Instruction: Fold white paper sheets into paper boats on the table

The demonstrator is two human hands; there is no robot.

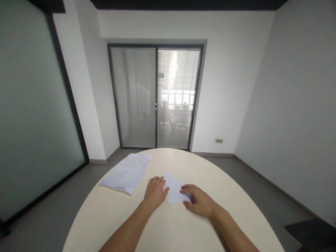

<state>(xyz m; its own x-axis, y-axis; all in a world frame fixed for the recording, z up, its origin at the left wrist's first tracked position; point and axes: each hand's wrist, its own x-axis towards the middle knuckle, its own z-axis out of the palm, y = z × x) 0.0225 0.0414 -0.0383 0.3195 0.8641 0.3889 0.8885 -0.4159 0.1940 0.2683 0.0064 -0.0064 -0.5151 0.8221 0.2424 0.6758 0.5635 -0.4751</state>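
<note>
A small white sheet of paper (174, 189), seemingly folded, lies on the table between my two hands. My left hand (156, 191) rests at its left edge, palm down, with the thumb apart from the fingers. At the right edge is my right hand (198, 200), its fingers bent and spread from the thumb, the fingertips over the paper. Neither hand grips it. The paper's right and left corners are partly hidden under the hands.
A stack of larger, creased white sheets (128, 173) lies at the table's left edge. The round cream table (168, 231) fills the foreground. Beyond it stand a glass door with blinds (156, 98) and white walls. A dark object (312, 232) is at lower right.
</note>
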